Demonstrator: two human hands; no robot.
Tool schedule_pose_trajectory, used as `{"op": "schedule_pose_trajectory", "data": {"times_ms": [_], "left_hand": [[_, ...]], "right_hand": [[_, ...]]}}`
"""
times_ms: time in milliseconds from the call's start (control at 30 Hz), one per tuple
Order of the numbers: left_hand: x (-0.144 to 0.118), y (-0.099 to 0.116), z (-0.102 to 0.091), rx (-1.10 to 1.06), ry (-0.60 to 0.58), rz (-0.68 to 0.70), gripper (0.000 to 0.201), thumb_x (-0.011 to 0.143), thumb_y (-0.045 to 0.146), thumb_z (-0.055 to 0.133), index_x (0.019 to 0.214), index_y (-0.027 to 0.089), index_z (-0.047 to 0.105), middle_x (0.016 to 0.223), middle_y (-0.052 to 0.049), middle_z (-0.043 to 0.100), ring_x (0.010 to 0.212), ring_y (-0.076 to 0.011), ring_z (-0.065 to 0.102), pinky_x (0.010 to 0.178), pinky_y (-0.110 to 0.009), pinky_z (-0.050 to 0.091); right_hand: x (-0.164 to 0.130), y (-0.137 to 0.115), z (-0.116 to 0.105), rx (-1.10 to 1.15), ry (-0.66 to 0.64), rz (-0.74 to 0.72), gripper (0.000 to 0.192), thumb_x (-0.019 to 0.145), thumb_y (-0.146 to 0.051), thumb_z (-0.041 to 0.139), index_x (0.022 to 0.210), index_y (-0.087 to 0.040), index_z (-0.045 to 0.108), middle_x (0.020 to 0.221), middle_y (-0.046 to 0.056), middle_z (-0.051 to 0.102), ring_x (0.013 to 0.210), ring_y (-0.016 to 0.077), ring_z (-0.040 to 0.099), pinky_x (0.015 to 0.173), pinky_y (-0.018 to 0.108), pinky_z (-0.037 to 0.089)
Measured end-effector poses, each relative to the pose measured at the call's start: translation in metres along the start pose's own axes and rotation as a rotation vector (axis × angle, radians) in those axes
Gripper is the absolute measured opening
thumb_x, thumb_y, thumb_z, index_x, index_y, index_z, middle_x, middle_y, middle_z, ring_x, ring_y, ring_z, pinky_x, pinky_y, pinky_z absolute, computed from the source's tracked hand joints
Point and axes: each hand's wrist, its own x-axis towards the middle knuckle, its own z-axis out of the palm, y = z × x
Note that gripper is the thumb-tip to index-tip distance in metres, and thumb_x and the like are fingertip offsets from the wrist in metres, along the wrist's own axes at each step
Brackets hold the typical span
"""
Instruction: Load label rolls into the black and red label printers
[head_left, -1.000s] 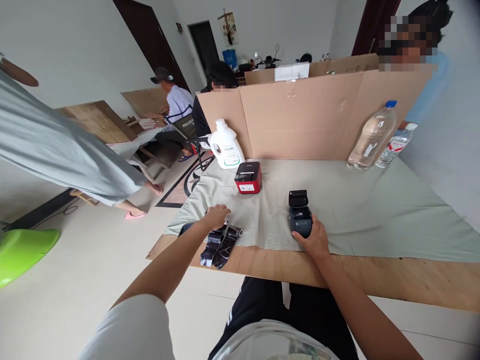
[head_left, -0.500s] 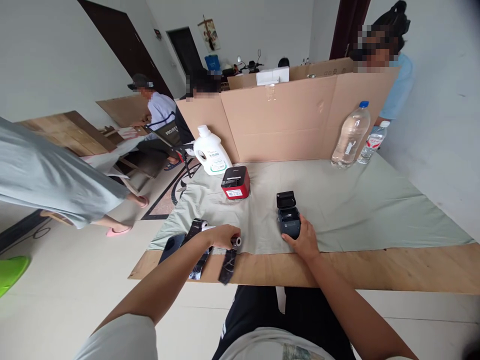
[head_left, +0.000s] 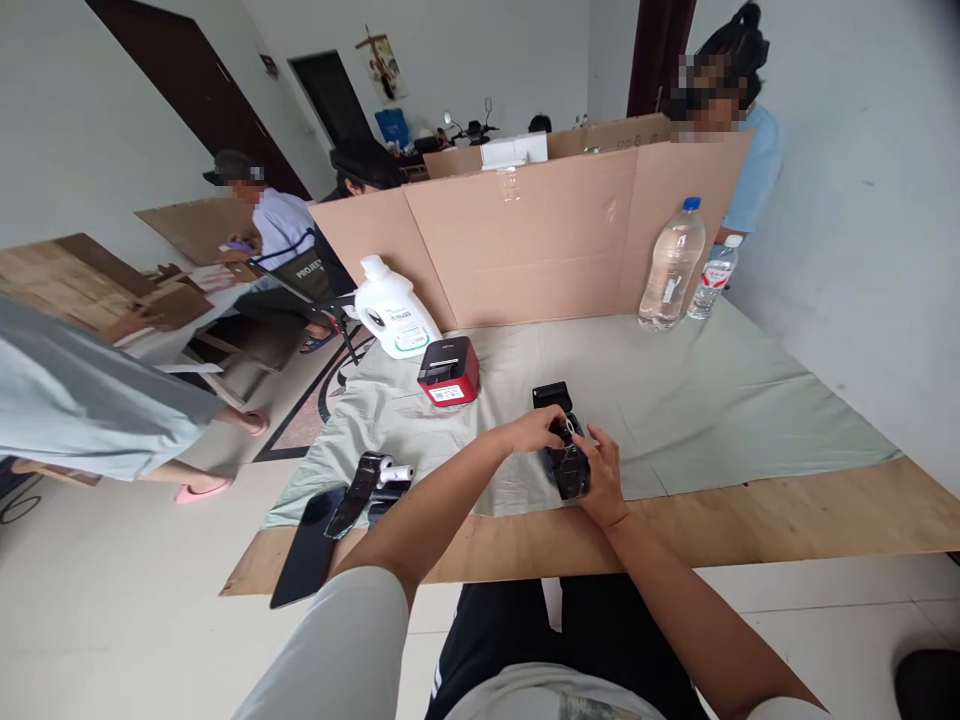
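Both hands meet at the black printer [head_left: 568,468]: left hand [head_left: 534,430] pinching a small roll [head_left: 568,428], right hand [head_left: 600,478] gripping its body; red printer [head_left: 448,371] behind, black wrappers [head_left: 352,496] left on the counter [head_left: 750,515]

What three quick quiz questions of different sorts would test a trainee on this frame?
1. True or false: both hands are at the black printer.
2. Which stands nearest the red printer? A) white jug B) large bottle C) small bottle
3. Fill in: the printer's lid is ____.

Key:
1. True: left hand and right hand both touch it.
2. A
3. open
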Motion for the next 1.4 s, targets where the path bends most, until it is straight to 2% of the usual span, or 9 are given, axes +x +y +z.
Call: {"op": "schedule_pose_trajectory", "data": {"times_ms": [167,367,567,833,967,1100,1167,1267,1400], "left_hand": [[0.024,0.002,-0.003,0.314,0.004,-0.026,0.025,0.069,0.027,0.062,0.091,0.015,0.062,0.098,-0.007,0.062,0.092,-0.0242,0.059,0.077,-0.031,0.045],[0.030,0.006,0.005,0.463,0.002,-0.171,0.037,0.074,0.027,0.060,0.110,0.019,0.054,0.107,-0.008,0.065,0.098,-0.0250,0.061,0.080,-0.032,0.045],[0.033,0.005,0.012,0.505,-0.009,-0.204,0.035,0.075,0.023,0.062,0.109,0.019,0.055,0.110,-0.010,0.063,0.102,-0.0259,0.059,0.082,-0.032,0.045],[0.033,-0.006,0.029,0.590,0.210,-0.155,0.034,0.072,0.029,0.068,0.104,0.019,0.061,0.109,-0.010,0.060,0.109,-0.0281,0.052,0.091,-0.038,0.041],[0.026,-0.012,0.030,0.471,0.304,-0.104,0.019,0.079,0.032,0.062,0.094,0.020,0.062,0.100,-0.007,0.063,0.102,-0.0241,0.054,0.092,-0.037,0.041],[0.016,-0.022,0.029,0.269,0.709,-0.143,0.026,0.088,0.026,0.047,0.111,0.018,0.055,0.118,-0.011,0.055,0.118,-0.0231,0.046,0.103,-0.037,0.035],[0.014,-0.029,0.030,0.113,0.794,-0.247,0.037,0.088,0.025,0.045,0.124,0.017,0.046,0.129,-0.014,0.047,0.126,-0.0243,0.040,0.105,-0.039,0.034],[0.015,-0.035,0.035,-0.226,0.632,-0.314,0.043,0.095,0.029,0.033,0.137,0.020,0.031,0.131,-0.013,0.049,0.120,-0.0209,0.048,0.097,-0.038,0.042],[0.017,-0.034,0.041,-0.508,0.464,-0.260,0.042,0.099,0.033,0.019,0.140,0.025,0.023,0.131,-0.009,0.053,0.113,-0.0158,0.055,0.087,-0.031,0.049]], "right_hand": [[0.000,0.004,0.000,0.006,0.004,0.016,0.025,0.077,-0.016,0.053,0.096,-0.023,0.068,0.115,0.008,0.053,0.107,0.0249,0.048,0.089,0.042,0.045],[0.001,0.008,0.006,0.030,-0.032,0.091,0.034,0.073,-0.010,0.049,0.099,-0.023,0.066,0.106,0.008,0.058,0.103,0.0242,0.050,0.092,0.044,0.044],[0.002,0.008,0.008,0.038,-0.035,0.106,0.035,0.073,-0.007,0.047,0.099,-0.022,0.066,0.107,0.008,0.059,0.101,0.0238,0.051,0.091,0.044,0.047],[0.001,0.008,0.009,0.013,-0.047,0.106,0.034,0.079,-0.012,0.046,0.104,-0.022,0.066,0.110,0.009,0.059,0.103,0.0242,0.051,0.092,0.045,0.047],[0.001,0.008,0.009,0.002,-0.033,0.111,0.033,0.081,-0.011,0.043,0.102,-0.022,0.065,0.110,0.009,0.058,0.104,0.0237,0.051,0.092,0.045,0.047],[0.000,0.008,0.010,0.000,-0.018,0.119,0.028,0.081,-0.012,0.044,0.098,-0.020,0.064,0.116,0.011,0.056,0.107,0.0240,0.051,0.094,0.045,0.047],[-0.002,0.009,0.011,0.019,-0.012,0.128,0.025,0.079,-0.013,0.047,0.098,-0.018,0.063,0.120,0.013,0.055,0.110,0.0246,0.052,0.095,0.045,0.046],[-0.004,0.010,0.012,0.051,-0.019,0.147,0.023,0.077,-0.017,0.051,0.098,-0.017,0.061,0.121,0.014,0.055,0.113,0.0254,0.052,0.097,0.046,0.045],[-0.005,0.010,0.012,0.047,-0.022,0.166,0.021,0.075,-0.019,0.053,0.095,-0.019,0.061,0.120,0.013,0.055,0.113,0.0249,0.052,0.098,0.045,0.045]]}}
